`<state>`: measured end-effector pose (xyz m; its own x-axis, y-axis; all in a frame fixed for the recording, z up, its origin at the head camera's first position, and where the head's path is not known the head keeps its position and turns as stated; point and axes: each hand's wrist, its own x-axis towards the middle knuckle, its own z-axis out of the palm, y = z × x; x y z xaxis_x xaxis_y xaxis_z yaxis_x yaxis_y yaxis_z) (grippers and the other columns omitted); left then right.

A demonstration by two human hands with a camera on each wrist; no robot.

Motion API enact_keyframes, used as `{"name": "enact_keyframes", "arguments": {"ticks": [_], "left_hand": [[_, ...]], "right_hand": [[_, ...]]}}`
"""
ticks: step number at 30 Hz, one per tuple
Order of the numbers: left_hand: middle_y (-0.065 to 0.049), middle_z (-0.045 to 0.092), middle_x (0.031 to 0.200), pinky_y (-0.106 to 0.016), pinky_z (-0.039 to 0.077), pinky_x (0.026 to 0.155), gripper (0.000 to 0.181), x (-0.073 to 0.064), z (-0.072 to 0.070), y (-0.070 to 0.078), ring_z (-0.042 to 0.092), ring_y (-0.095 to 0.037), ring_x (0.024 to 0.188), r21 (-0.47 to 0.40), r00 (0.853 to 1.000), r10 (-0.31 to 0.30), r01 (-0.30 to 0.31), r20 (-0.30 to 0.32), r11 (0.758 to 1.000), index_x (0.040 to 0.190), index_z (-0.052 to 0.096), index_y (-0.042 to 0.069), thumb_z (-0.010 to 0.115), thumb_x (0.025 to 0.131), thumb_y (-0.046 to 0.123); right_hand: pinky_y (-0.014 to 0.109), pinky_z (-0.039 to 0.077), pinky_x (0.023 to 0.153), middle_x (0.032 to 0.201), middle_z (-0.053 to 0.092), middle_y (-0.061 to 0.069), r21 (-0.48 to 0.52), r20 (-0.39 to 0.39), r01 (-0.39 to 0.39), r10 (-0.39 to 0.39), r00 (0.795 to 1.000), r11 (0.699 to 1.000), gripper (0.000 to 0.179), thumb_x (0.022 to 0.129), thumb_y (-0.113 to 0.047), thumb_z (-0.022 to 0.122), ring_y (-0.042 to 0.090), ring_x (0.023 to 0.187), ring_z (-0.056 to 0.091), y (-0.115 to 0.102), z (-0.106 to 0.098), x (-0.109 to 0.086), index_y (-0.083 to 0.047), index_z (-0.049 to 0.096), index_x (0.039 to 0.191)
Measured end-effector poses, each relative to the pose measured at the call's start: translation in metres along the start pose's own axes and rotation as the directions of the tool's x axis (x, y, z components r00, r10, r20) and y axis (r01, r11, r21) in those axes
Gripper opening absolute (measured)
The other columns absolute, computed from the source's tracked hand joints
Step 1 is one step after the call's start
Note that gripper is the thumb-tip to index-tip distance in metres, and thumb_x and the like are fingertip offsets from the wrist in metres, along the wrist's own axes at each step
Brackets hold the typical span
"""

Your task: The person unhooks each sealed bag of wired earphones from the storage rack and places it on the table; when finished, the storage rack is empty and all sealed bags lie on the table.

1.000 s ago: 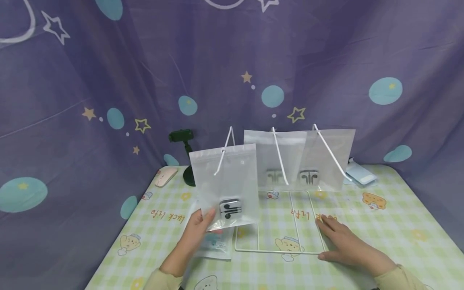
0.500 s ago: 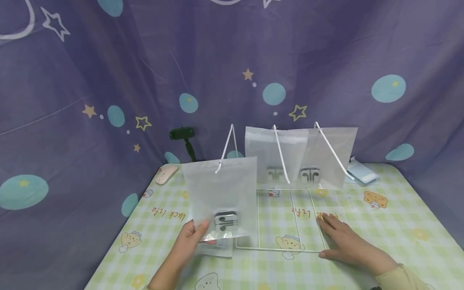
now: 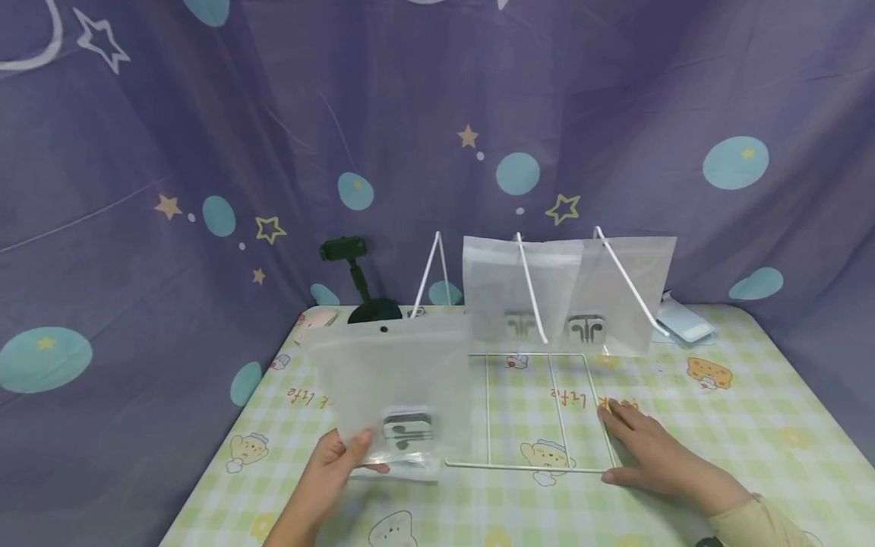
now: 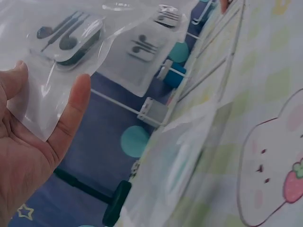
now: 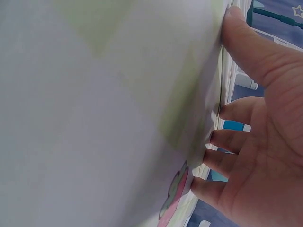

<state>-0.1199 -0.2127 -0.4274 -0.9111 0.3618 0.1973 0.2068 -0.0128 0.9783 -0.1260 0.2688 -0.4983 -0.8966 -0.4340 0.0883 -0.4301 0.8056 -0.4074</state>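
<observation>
My left hand [image 3: 321, 475] pinches the lower left corner of a frosted zip bag [image 3: 390, 368], thumb in front. Inside the bag lies a clear case with dark wired earphones [image 3: 409, 430]. Its punched hole sits just left of the tip of the left white hook [image 3: 425, 276], apart from it. Two similar bags, a left one [image 3: 495, 281] and a right one [image 3: 632, 281], hang on the other hooks of the white wire rack [image 3: 526, 467]. My right hand [image 3: 649, 448] rests at the right side of the rack's base; in the right wrist view its fingertips [image 5: 227, 111] touch down there.
A flat clear packet [image 4: 175, 161] lies on the checked tablecloth [image 3: 752, 456], partly under the held bag. Behind stand a dark green phone stand [image 3: 355, 266] and a pale pink object [image 3: 321, 315]. A light blue item [image 3: 683, 320] lies at back right.
My left hand has drawn the bag down, left and toward me. The bag has come off the left hook, which ran through its hole before. My right hand has stayed put.
</observation>
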Motion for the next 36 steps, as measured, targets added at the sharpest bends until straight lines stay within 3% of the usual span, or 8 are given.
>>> {"name": "enact_keyframes", "arguments": {"ticks": [6, 10, 15, 19, 25, 29, 32, 36], "left_hand": [[0.008, 0.066, 0.103, -0.043, 0.058, 0.070, 0.037, -0.007, -0.018, 0.011, 0.065, -0.011, 0.098, -0.046, 0.995, 0.100, -0.101, -0.025, 0.994, 0.108, 0.066, 0.016, 0.032, 0.106, 0.004], [0.000, 0.068, 0.119, -0.037, 0.059, 0.070, 0.040, -0.011, -0.040, 0.015, 0.067, -0.015, 0.102, -0.128, 0.986, 0.159, -0.164, -0.055, 0.978, 0.128, 0.060, 0.010, 0.027, 0.106, 0.002], [-0.003, 0.066, 0.123, -0.035, 0.058, 0.072, 0.041, -0.018, -0.071, 0.017, 0.067, -0.017, 0.103, -0.194, 0.980, 0.172, -0.188, -0.096, 0.963, 0.135, 0.054, 0.006, 0.025, 0.106, 0.003], [-0.002, 0.069, 0.117, -0.034, 0.059, 0.069, 0.040, -0.024, -0.093, 0.013, 0.069, -0.016, 0.098, -0.183, 0.973, 0.125, -0.160, -0.192, 0.970, 0.129, 0.060, 0.009, 0.028, 0.106, 0.005], [0.002, 0.073, 0.104, -0.033, 0.059, 0.067, 0.037, -0.032, -0.130, 0.004, 0.071, -0.014, 0.087, -0.137, 0.963, -0.040, 0.003, -0.268, 0.991, 0.114, 0.069, 0.021, 0.035, 0.106, 0.009], [0.005, 0.073, 0.097, -0.033, 0.059, 0.066, 0.032, -0.033, -0.157, -0.001, 0.070, -0.013, 0.082, -0.048, 0.944, -0.190, 0.184, -0.270, 0.982, 0.106, 0.068, 0.029, 0.040, 0.106, 0.014], [0.003, 0.072, 0.094, -0.036, 0.059, 0.069, 0.026, -0.034, -0.178, -0.004, 0.070, -0.015, 0.081, -0.014, 0.918, -0.328, 0.333, -0.222, 0.943, 0.104, 0.066, 0.025, 0.041, 0.106, 0.018], [-0.003, 0.071, 0.092, -0.041, 0.059, 0.073, 0.026, -0.037, -0.200, -0.010, 0.070, -0.019, 0.081, 0.036, 0.853, -0.497, 0.508, -0.160, 0.861, 0.116, 0.057, 0.003, 0.043, 0.106, 0.022]], "right_hand": [[0.070, 0.032, 0.098, 0.145, 0.033, 0.037, -0.006, 0.002, -0.003, 0.003, 1.000, 1.000, 0.099, 0.075, -0.058, 0.074, 0.059, 0.131, 0.030, 0.002, 0.001, 0.000, 0.008, 0.042, 0.142], [0.070, 0.032, 0.097, 0.145, 0.033, 0.037, -0.004, 0.004, -0.002, 0.002, 1.000, 1.000, 0.099, 0.076, -0.058, 0.073, 0.059, 0.131, 0.030, 0.002, 0.001, 0.000, 0.008, 0.042, 0.142], [0.071, 0.032, 0.097, 0.146, 0.032, 0.037, -0.008, 0.003, -0.003, 0.003, 1.000, 1.000, 0.100, 0.076, -0.059, 0.073, 0.060, 0.131, 0.029, 0.002, 0.001, 0.000, 0.009, 0.042, 0.142], [0.071, 0.032, 0.097, 0.145, 0.033, 0.037, -0.012, 0.002, 0.001, -0.001, 1.000, 1.000, 0.100, 0.076, -0.059, 0.072, 0.059, 0.130, 0.030, 0.002, 0.000, 0.000, 0.009, 0.042, 0.142], [0.070, 0.033, 0.097, 0.145, 0.033, 0.037, -0.017, -0.001, 0.004, -0.004, 1.000, 1.000, 0.100, 0.076, -0.060, 0.072, 0.059, 0.130, 0.030, 0.002, 0.001, 0.000, 0.008, 0.041, 0.142], [0.070, 0.032, 0.097, 0.145, 0.033, 0.037, -0.013, -0.001, 0.002, -0.002, 1.000, 1.000, 0.100, 0.076, -0.059, 0.073, 0.059, 0.131, 0.030, 0.001, 0.001, 0.000, 0.009, 0.041, 0.142], [0.070, 0.032, 0.097, 0.146, 0.032, 0.037, -0.012, 0.003, -0.002, 0.002, 1.000, 1.000, 0.100, 0.076, -0.058, 0.073, 0.059, 0.131, 0.030, 0.000, 0.000, 0.000, 0.009, 0.041, 0.143], [0.070, 0.032, 0.097, 0.146, 0.032, 0.037, -0.011, 0.007, -0.001, 0.002, 1.000, 1.000, 0.100, 0.076, -0.058, 0.073, 0.059, 0.131, 0.030, 0.000, 0.000, 0.000, 0.009, 0.041, 0.142]]}}
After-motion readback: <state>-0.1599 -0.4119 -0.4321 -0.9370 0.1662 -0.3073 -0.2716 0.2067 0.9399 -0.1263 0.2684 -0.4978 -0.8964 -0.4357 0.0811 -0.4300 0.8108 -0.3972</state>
